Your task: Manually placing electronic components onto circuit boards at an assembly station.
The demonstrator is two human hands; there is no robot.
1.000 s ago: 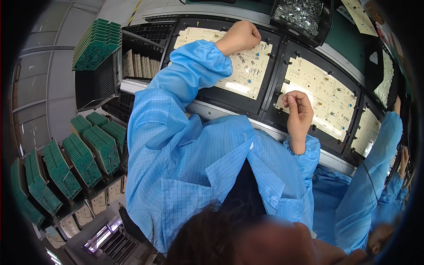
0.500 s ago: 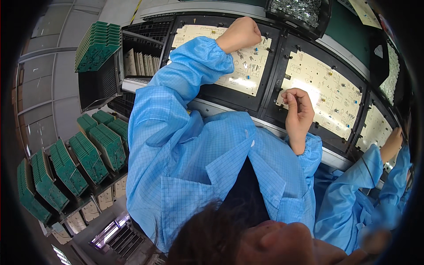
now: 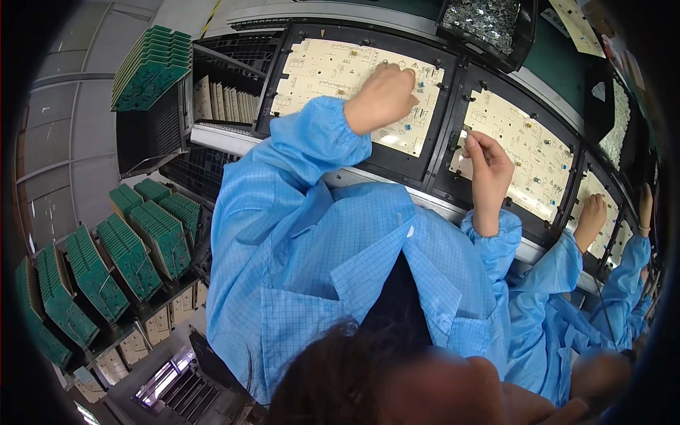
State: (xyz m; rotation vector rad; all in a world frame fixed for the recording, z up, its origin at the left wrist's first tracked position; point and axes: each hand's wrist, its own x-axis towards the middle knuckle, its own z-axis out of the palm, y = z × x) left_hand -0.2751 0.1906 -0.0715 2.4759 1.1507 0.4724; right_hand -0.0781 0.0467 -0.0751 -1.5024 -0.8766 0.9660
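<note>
My left hand (image 3: pixel 382 98) is over the cream circuit board (image 3: pixel 312 71) in the left black frame. Its fingers curl down toward small parts on the board; what they hold, if anything, is hidden. My right hand (image 3: pixel 490 168) hovers at the near left corner of a second cream circuit board (image 3: pixel 489 113). Thumb and fingers there pinch together, with a small pale piece at the tips, too small to name. Small blue parts and yellowish parts stand on both boards.
A black bin (image 3: pixel 489 25) of small metallic parts stands beyond the frames. Green boards fill a rack (image 3: pixel 152 71) at the left, and more green board stacks (image 3: pixel 106 269) stand lower left. At the right a co-worker's hand (image 3: pixel 590 221) is over another board.
My left hand has come nearer from the board's far edge to over its middle right. My right hand has shifted slightly, still pinching. The co-worker's hand has moved left over its board.
</note>
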